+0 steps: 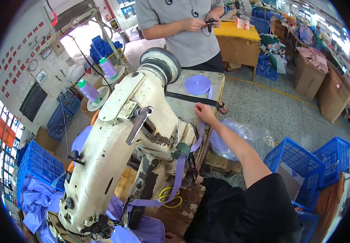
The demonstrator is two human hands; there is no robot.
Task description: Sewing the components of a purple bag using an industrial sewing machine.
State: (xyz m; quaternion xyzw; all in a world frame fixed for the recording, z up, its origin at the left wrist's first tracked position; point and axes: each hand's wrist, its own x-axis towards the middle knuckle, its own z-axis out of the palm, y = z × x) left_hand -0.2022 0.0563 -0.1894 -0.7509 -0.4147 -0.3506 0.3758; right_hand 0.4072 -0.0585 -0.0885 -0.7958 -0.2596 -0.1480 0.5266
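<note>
My right hand (pixel 203 113) is closed, its fingers curled at the right edge of the sewing machine's table, on a purple tape (pixel 178 172). That tape comes off a flat purple roll (pixel 197 85) on the tabletop, passes a black strap (pixel 191 98), and runs down past the hand to the industrial sewing machine (pixel 114 133). From there it hangs in a loop near the machine's base. Purple fabric (pixel 148 229) lies below the machine arm. I cannot make out my left hand; a small patch of skin at the lower edge is too cut off to identify.
Two purple thread cones (pixel 89 91) stand behind the machine. A person in a grey shirt (pixel 179 32) stands across, holding a small black device with a cable. Blue crates (pixel 296 170) are at the right, another crate (pixel 39 166) at the left. Yellow-handled scissors (pixel 170 197) lie below.
</note>
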